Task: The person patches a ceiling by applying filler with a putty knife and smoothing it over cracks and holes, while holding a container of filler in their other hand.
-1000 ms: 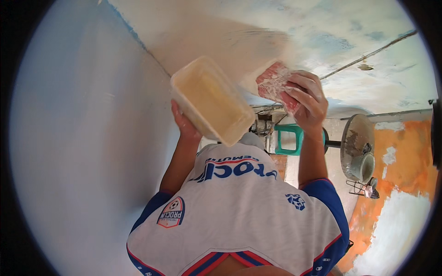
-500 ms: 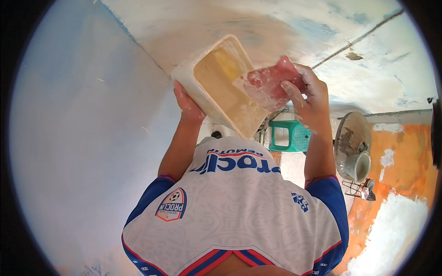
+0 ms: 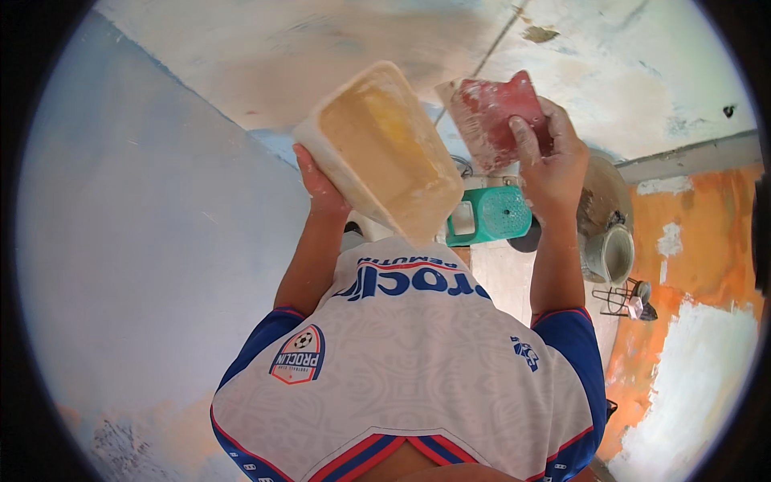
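Note:
My left hand [image 3: 323,186] grips a white rectangular plastic tub [image 3: 344,175] by its left side, tilted in front of my chest. Pale cream paste coats the inside of the tub, with a yellow patch near its far right wall. In my right hand [image 3: 549,165] is a red putty scraper [image 3: 502,112], pinched between thumb and fingers. Wet whitish paste smears the scraper's blade, which is held up to the right of the tub and apart from it. Paste also marks the fingers of my right hand.
A green plastic stool [image 3: 491,215] stands on the floor beyond my right forearm. Right of it are a round tabletop [image 3: 598,193], a grey bucket [image 3: 617,255] and a black wire rack [image 3: 614,301]. A bluish wall [image 3: 161,265] rises at left; an orange, patchy wall [image 3: 691,241] is at right.
The scraper has come away from the tub's rim and moved up, its blade now separate. My view has turned a little, shifting the stool and bucket left.

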`<action>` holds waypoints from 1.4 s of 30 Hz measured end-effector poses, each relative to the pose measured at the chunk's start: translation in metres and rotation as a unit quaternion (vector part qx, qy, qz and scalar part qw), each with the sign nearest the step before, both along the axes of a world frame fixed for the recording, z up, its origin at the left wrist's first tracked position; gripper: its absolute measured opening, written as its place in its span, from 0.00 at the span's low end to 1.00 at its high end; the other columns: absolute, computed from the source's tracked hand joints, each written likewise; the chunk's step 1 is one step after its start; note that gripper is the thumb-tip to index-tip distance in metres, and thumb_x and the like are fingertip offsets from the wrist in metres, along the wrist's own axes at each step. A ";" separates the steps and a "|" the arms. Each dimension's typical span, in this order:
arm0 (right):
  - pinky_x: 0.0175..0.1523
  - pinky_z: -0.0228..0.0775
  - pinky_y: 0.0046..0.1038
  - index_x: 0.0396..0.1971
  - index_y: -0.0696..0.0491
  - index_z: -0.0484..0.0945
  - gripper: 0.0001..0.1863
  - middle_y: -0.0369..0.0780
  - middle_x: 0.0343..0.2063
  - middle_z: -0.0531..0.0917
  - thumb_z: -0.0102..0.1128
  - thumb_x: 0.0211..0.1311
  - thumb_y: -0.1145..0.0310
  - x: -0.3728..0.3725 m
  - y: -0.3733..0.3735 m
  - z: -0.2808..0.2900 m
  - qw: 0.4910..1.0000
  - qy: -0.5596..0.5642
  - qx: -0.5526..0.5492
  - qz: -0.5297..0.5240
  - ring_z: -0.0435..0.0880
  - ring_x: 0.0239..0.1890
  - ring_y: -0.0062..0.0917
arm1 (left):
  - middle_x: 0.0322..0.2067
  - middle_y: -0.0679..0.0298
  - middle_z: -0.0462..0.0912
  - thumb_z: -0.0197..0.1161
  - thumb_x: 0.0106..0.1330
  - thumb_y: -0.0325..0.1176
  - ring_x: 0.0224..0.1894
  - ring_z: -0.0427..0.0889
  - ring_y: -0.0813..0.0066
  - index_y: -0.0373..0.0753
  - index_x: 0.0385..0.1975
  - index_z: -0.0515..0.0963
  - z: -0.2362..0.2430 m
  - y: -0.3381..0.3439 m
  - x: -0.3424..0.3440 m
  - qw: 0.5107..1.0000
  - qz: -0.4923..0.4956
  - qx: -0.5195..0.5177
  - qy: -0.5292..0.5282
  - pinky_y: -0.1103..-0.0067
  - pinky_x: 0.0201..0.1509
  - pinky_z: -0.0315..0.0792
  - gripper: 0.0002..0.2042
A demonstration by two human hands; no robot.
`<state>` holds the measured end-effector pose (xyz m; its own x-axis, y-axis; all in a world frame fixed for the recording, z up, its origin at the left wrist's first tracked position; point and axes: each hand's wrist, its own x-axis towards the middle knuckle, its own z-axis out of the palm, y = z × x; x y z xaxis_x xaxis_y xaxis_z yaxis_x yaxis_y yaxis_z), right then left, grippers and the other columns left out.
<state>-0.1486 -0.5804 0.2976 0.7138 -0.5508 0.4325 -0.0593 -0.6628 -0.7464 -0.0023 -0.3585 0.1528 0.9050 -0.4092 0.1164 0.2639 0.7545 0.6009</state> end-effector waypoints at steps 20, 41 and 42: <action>0.33 0.76 0.20 0.39 0.57 0.74 0.08 0.40 0.35 0.87 0.64 0.66 0.80 -0.124 -0.065 -0.037 0.959 -0.087 0.245 0.111 0.83 0.32 0.15 | 0.64 0.58 0.73 0.44 0.74 0.65 0.64 0.75 0.61 0.42 0.70 0.63 0.006 -0.058 -0.135 0.990 -0.041 0.055 0.126 0.62 0.65 0.73 0.36; 0.30 0.76 0.31 0.40 0.52 0.80 0.19 0.40 0.35 0.86 0.73 0.45 0.79 -0.111 -0.034 -0.035 0.913 -0.146 -0.283 0.256 0.84 0.32 0.35 | 0.67 0.57 0.66 0.44 0.68 0.72 0.67 0.68 0.59 0.40 0.71 0.58 0.023 -0.040 -0.146 0.968 0.244 0.010 -0.060 0.64 0.69 0.67 0.44; 0.29 0.76 0.30 0.39 0.53 0.80 0.19 0.41 0.35 0.86 0.74 0.44 0.80 -0.110 -0.033 -0.029 0.908 -0.144 -0.294 0.262 0.84 0.31 0.35 | 0.66 0.57 0.66 0.44 0.68 0.72 0.67 0.68 0.59 0.40 0.71 0.58 0.020 -0.040 -0.147 0.964 0.257 0.013 -0.068 0.64 0.69 0.68 0.44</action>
